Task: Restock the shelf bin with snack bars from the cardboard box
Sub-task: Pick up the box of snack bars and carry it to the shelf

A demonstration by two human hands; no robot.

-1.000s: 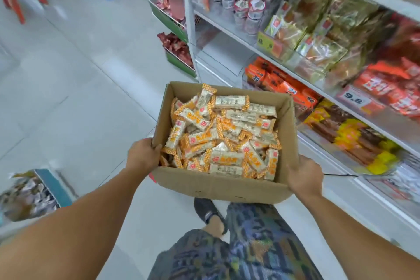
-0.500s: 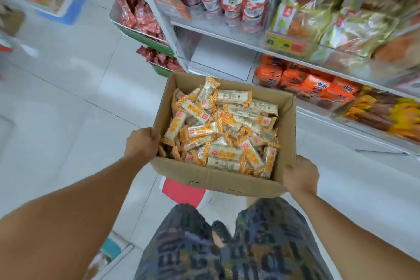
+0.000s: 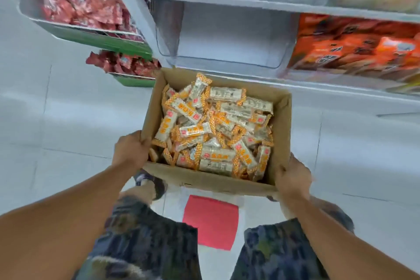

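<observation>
Moved closer since half a second ago: open brown cardboard box [image 3: 280, 120] heaped with orange-and-white wrapped snack bars [image 3: 213, 134], now just before the clear plastic shelf bin [image 3: 223, 61]. Gripped at both near corners, left hand [image 3: 130, 151] and right hand [image 3: 293, 176], fingers curled round edges.

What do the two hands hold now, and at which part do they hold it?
Both hold the cardboard box of snack bars. The left hand grips its near left corner, fingers over the rim; the right hand grips its near right corner.
</observation>
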